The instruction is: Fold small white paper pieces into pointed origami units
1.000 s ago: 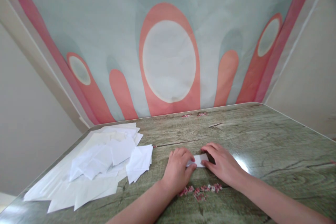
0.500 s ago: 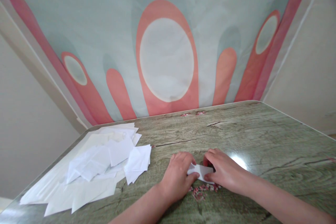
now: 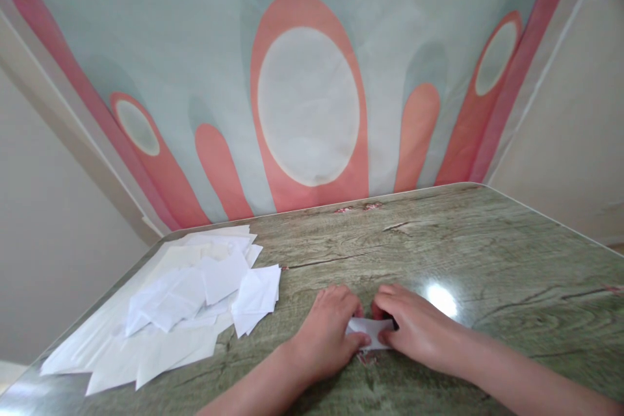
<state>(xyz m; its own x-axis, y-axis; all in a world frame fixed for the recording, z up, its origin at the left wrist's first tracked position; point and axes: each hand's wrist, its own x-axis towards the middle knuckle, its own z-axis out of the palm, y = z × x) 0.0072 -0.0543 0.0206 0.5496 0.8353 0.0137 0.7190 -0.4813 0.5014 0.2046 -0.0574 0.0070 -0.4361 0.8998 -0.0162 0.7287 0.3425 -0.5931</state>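
Taking the middle of the paper piece as the dial's centre, with twelve pointing away from the person, two bare forearms are angling in from about eight and four o'clock. Close in at six, a pink flower print (image 3: pixel 368 359) is showing just below the paper, partly covered.

The white paper piece (image 3: pixel 370 333) itself is lying low over the worktop (image 3: pixel 487 260), stretching between both hands. At nine, the left hand (image 3: pixel 329 328) is pinching one end — its grip is closing down to the paper's thickness, thumb on the near side, fingers curling behind. At three, the right hand (image 3: pixel 414 328) is pinching the other end likewise, its grip narrow, thumb and fingers bending round the paper.

A bright reflection (image 3: pixel 441 300) is shining at two o'clock. Around ten, a small stack of white paper (image 3: pixel 256 299) is sitting beside a wide pile of larger sheets (image 3: pixel 112 364), with small white sheets (image 3: pixel 168 299) overlapping on top.

Farther off, at twelve, small flower prints (image 3: pixel 373 207) are marking the worktop's far edge — beyond it, a grey-green backdrop (image 3: pixel 380 26) is rising, bearing coral shapes and a big pale oval (image 3: pixel 309 106).
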